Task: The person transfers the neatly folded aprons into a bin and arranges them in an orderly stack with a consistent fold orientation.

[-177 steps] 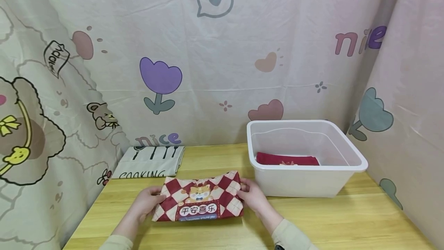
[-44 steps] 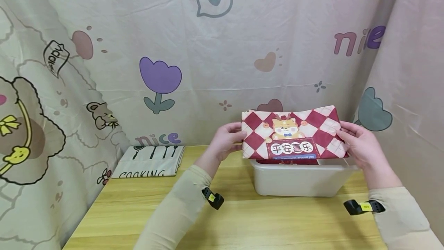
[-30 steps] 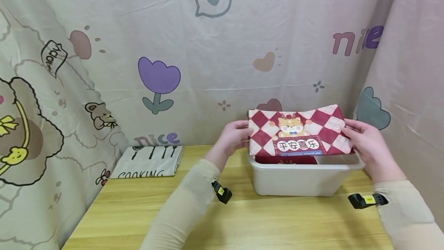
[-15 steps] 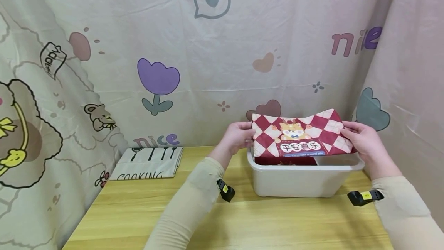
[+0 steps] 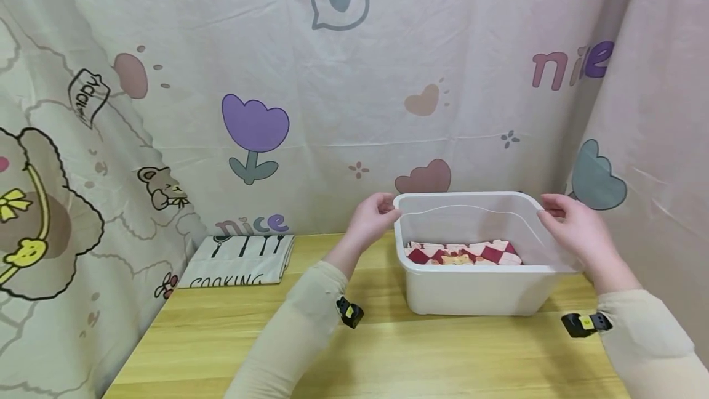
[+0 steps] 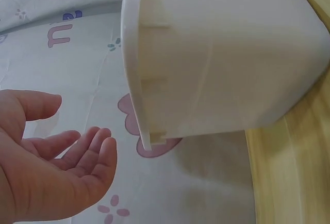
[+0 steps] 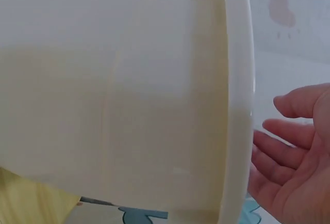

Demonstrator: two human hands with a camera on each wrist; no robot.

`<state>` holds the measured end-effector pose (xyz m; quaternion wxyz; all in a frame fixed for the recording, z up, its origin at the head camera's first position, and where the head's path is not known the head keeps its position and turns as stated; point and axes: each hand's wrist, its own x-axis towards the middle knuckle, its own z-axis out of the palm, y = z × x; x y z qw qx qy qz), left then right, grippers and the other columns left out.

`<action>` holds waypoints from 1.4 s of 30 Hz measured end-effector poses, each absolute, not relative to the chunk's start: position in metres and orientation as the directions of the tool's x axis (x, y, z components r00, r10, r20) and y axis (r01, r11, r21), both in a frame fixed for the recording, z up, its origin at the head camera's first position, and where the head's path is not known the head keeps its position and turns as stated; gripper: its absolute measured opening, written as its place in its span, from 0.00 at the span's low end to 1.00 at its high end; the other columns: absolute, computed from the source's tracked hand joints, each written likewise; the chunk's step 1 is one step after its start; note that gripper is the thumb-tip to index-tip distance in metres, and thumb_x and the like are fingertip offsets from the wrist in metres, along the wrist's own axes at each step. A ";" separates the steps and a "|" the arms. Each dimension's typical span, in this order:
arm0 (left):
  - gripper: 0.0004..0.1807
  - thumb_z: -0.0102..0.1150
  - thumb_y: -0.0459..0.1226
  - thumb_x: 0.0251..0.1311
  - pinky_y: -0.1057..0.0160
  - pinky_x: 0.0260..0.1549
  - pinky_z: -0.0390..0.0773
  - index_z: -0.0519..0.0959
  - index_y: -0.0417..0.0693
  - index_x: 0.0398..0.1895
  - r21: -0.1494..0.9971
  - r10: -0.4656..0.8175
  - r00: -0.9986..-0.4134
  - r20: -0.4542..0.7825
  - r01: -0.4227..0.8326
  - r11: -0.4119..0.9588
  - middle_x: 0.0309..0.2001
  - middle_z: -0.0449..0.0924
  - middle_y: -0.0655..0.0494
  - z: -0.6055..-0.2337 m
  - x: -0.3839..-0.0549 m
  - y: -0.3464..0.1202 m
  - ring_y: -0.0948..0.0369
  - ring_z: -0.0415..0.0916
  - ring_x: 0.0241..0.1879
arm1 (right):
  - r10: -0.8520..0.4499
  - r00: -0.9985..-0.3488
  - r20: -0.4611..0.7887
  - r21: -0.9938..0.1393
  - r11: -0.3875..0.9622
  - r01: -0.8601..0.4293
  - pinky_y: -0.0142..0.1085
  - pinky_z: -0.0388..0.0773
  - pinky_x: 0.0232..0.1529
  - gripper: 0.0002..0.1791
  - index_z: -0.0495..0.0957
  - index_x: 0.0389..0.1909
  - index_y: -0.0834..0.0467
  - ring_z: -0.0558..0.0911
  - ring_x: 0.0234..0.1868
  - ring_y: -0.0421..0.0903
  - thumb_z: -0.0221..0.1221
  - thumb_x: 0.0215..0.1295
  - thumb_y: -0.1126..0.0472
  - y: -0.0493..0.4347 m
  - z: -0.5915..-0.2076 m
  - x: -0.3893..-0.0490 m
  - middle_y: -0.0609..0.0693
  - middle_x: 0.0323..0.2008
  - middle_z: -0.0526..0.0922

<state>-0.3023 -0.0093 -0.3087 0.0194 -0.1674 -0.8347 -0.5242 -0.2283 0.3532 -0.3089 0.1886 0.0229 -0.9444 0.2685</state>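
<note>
Pale cartoon-print curtains [image 5: 332, 116] hang behind and along both sides of a wood-grain table [image 5: 432, 356]. At the right of centre in the head view we record a white plastic tub [image 5: 471, 291], open at the top. Inside it lies a red-and-cream diamond-check cloth [image 5: 493, 255], its lower part hidden by the tub's front wall.

Left hand [image 5: 368, 223]: at the tub's left rim, fingers relaxed and slightly bent, nothing in them; in the left wrist view we see it apart from the rim. Right hand [image 5: 580, 229]: at the opposite rim, fingers likewise loose and without a load — whether they touch the rim, we cannot tell.

Both arms wear beige sleeves [image 5: 296, 328], with a black device [image 5: 350, 313] at each wrist. Left of centre, by the table's back edge, we note a folded white cloth [image 5: 238, 261] — lettered "COOKING", with dark utensil prints.
</note>
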 end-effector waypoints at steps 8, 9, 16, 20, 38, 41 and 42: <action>0.26 0.59 0.34 0.65 0.54 0.52 0.78 0.71 0.36 0.66 0.804 0.304 -0.913 0.270 0.388 0.451 0.53 0.79 0.39 -0.318 -0.298 -0.024 0.49 0.78 0.51 | -0.052 -0.901 0.430 -0.400 0.884 -0.242 0.67 0.69 0.51 0.24 0.70 0.62 0.69 0.75 0.53 0.71 0.56 0.73 0.58 0.336 -0.306 -0.220 0.72 0.53 0.77; 0.26 0.59 0.34 0.64 0.54 0.52 0.78 0.71 0.35 0.65 0.794 0.304 -0.911 0.279 0.397 0.460 0.52 0.80 0.40 -0.319 -0.297 -0.026 0.49 0.79 0.51 | -0.057 -0.902 0.428 -0.394 0.886 -0.243 0.67 0.68 0.52 0.25 0.70 0.62 0.69 0.74 0.54 0.70 0.56 0.72 0.57 0.333 -0.306 -0.219 0.71 0.54 0.77; 0.27 0.61 0.36 0.64 0.52 0.54 0.76 0.71 0.34 0.65 0.677 0.311 -0.885 0.346 0.465 0.570 0.52 0.79 0.42 -0.332 -0.290 -0.038 0.49 0.78 0.51 | -0.091 -0.888 0.451 -0.363 0.890 -0.275 0.68 0.65 0.54 0.24 0.73 0.61 0.67 0.72 0.57 0.70 0.59 0.71 0.55 0.321 -0.306 -0.215 0.69 0.55 0.77; 0.27 0.61 0.37 0.65 0.52 0.55 0.75 0.71 0.37 0.66 0.600 0.320 -0.872 0.372 0.488 0.634 0.53 0.79 0.43 -0.340 -0.288 -0.043 0.49 0.78 0.52 | -0.116 -0.873 0.473 -0.337 0.892 -0.301 0.69 0.64 0.54 0.24 0.74 0.60 0.66 0.71 0.58 0.70 0.61 0.69 0.56 0.313 -0.307 -0.212 0.68 0.57 0.76; 0.26 0.66 0.41 0.61 0.42 0.54 0.72 0.75 0.45 0.63 0.179 0.349 -0.789 0.506 0.492 0.852 0.55 0.80 0.45 -0.374 -0.290 -0.082 0.46 0.76 0.54 | -0.226 -0.735 0.639 -0.230 0.856 -0.464 0.63 0.69 0.55 0.27 0.75 0.59 0.65 0.74 0.57 0.64 0.68 0.58 0.63 0.282 -0.317 -0.211 0.65 0.54 0.79; 0.26 0.66 0.41 0.61 0.43 0.55 0.70 0.75 0.45 0.63 0.145 0.351 -0.782 0.516 0.483 0.863 0.55 0.80 0.45 -0.379 -0.290 -0.088 0.46 0.76 0.54 | -0.240 -0.709 0.663 -0.206 0.852 -0.482 0.62 0.69 0.54 0.27 0.76 0.58 0.65 0.74 0.56 0.64 0.69 0.57 0.63 0.276 -0.320 -0.211 0.64 0.53 0.79; 0.27 0.66 0.41 0.61 0.43 0.56 0.70 0.75 0.45 0.63 0.138 0.350 -0.782 0.515 0.479 0.867 0.55 0.80 0.45 -0.381 -0.290 -0.090 0.47 0.76 0.54 | -0.245 -0.700 0.671 -0.203 0.847 -0.491 0.61 0.69 0.54 0.27 0.76 0.58 0.65 0.74 0.56 0.64 0.69 0.57 0.64 0.274 -0.320 -0.212 0.65 0.53 0.80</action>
